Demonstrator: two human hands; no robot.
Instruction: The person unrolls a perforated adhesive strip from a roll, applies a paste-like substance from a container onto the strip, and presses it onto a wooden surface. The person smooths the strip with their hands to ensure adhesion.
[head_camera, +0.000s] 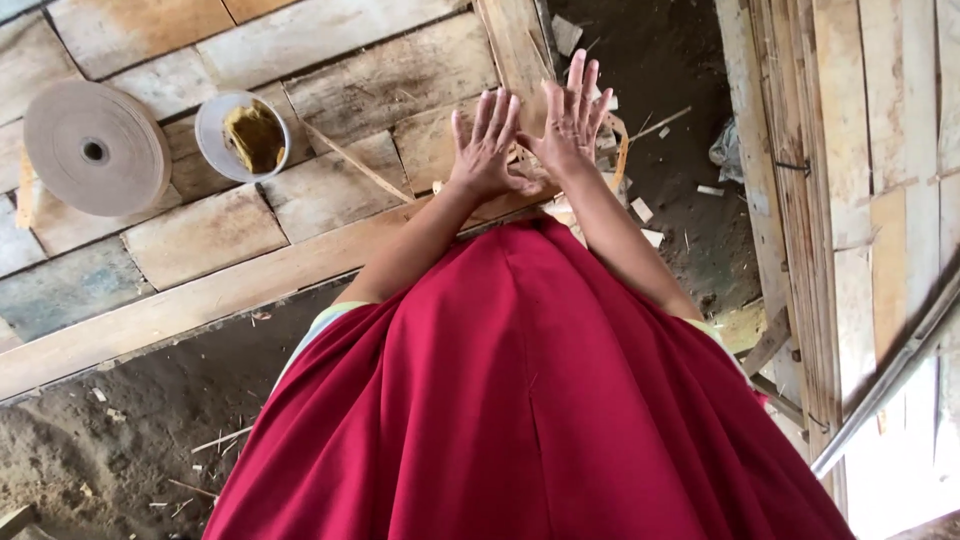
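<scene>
Hands meet over the wooden platform (330, 75): left hand (487, 150) and right hand (570, 125) touch at the thumbs, fingers spread, holding nothing. Left of them stand a white bowl (215, 135) and a tape roll (95, 148).

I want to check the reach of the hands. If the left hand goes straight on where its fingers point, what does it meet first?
Probably the wooden planks: the left hand, open with fingers spread, points along them. Nothing else shows in that line, though depth is unclear.
</scene>
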